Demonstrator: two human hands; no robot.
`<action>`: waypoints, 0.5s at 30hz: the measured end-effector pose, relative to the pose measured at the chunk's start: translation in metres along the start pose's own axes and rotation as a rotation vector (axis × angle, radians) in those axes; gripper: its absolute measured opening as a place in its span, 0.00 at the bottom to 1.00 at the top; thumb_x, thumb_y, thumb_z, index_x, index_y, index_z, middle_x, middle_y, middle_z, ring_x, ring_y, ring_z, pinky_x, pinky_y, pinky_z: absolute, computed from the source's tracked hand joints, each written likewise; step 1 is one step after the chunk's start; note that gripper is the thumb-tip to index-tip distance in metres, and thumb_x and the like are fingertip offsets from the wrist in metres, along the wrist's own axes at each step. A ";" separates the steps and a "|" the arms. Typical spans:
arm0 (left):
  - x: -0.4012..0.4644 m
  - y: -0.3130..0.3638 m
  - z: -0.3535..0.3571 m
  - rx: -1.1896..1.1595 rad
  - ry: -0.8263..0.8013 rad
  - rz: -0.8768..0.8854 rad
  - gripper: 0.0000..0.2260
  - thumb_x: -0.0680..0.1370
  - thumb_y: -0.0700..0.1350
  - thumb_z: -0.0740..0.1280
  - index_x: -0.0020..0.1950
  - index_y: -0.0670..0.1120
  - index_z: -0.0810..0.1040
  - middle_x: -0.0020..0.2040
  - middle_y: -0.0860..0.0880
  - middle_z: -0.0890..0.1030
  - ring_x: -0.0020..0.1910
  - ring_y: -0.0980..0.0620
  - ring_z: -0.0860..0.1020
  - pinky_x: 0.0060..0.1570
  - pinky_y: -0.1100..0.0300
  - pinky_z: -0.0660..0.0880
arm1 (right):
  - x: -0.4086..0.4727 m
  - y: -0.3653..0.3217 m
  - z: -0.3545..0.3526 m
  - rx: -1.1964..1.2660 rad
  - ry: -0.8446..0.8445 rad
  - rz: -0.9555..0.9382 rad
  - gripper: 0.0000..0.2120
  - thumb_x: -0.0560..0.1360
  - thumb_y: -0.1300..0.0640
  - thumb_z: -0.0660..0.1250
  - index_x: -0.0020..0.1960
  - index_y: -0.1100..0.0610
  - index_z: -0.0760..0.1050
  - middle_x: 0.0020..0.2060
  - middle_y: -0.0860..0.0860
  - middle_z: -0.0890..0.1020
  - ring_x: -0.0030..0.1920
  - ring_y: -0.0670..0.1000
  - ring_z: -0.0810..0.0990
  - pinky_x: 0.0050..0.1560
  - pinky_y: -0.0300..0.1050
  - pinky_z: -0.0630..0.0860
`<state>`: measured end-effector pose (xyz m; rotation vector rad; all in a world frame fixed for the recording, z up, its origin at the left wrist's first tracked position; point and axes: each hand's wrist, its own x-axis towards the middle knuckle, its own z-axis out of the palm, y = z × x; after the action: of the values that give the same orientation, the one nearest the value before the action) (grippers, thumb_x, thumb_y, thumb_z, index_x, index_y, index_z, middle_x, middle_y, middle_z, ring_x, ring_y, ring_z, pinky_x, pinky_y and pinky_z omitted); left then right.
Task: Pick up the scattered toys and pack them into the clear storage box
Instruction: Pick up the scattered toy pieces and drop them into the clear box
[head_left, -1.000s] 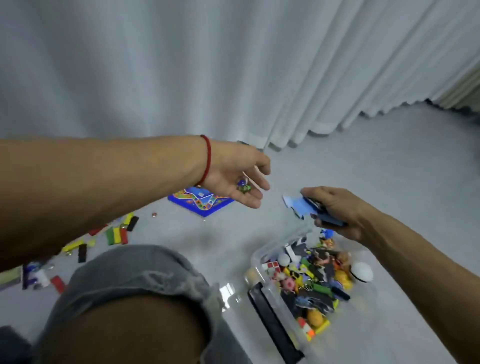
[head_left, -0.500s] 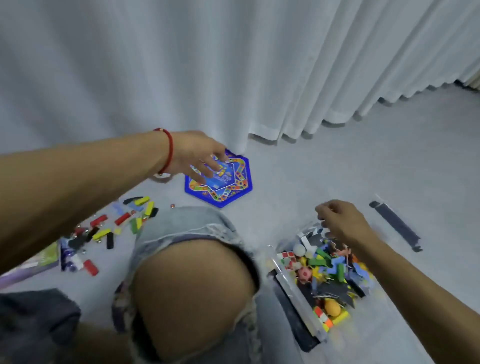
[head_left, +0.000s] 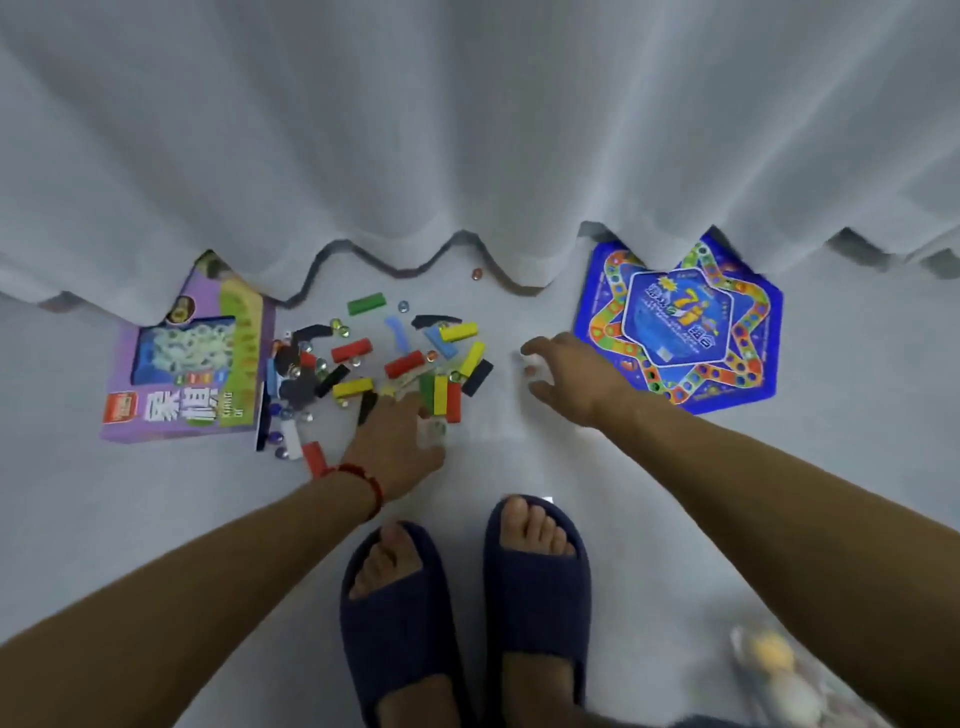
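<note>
Both hands reach down to the floor. The left hand (head_left: 397, 447) has its fingers spread, tips resting at the near edge of the scattered blocks (head_left: 395, 364) and marbles. The right hand (head_left: 571, 379) is loosely spread, holding nothing, with a small bead (head_left: 529, 370) just under its fingertips. The blocks look light and stiff, best pinched by their long sides; the marbles look slippery and better scooped. Only a blurred corner of the clear storage box (head_left: 795, 680) shows, well behind the right hand.

I am seeing the toy pile (head_left: 395, 358) lying on the floor (head_left: 156, 519) between the game box (head_left: 189, 364) at left and the game board (head_left: 680, 325) at right, the curtain (head_left: 467, 130) hanging behind.
</note>
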<state>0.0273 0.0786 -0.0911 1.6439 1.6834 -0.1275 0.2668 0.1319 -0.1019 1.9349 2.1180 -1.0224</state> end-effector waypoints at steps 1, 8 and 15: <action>0.009 -0.002 0.018 -0.013 0.029 0.024 0.23 0.74 0.50 0.72 0.65 0.46 0.70 0.59 0.45 0.70 0.55 0.46 0.72 0.52 0.59 0.70 | 0.016 0.001 0.010 -0.019 0.016 -0.034 0.23 0.79 0.54 0.66 0.73 0.52 0.67 0.66 0.56 0.71 0.60 0.57 0.75 0.60 0.48 0.74; 0.043 -0.026 0.066 -0.017 0.332 0.296 0.03 0.73 0.33 0.71 0.43 0.39 0.78 0.42 0.44 0.75 0.38 0.49 0.73 0.38 0.50 0.78 | 0.076 0.025 0.021 -0.065 0.369 -0.177 0.12 0.78 0.64 0.63 0.60 0.62 0.76 0.57 0.60 0.75 0.54 0.60 0.76 0.55 0.52 0.76; 0.116 0.018 -0.012 -0.084 0.624 0.356 0.09 0.77 0.41 0.69 0.57 0.42 0.79 0.51 0.47 0.75 0.42 0.57 0.70 0.46 0.70 0.63 | 0.162 0.062 -0.045 -0.105 0.569 0.135 0.20 0.76 0.65 0.64 0.68 0.62 0.72 0.66 0.61 0.73 0.62 0.63 0.75 0.65 0.52 0.72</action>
<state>0.0528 0.1823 -0.1412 2.0144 1.7517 0.6852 0.3085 0.2914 -0.1722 2.4897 2.1837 -0.3461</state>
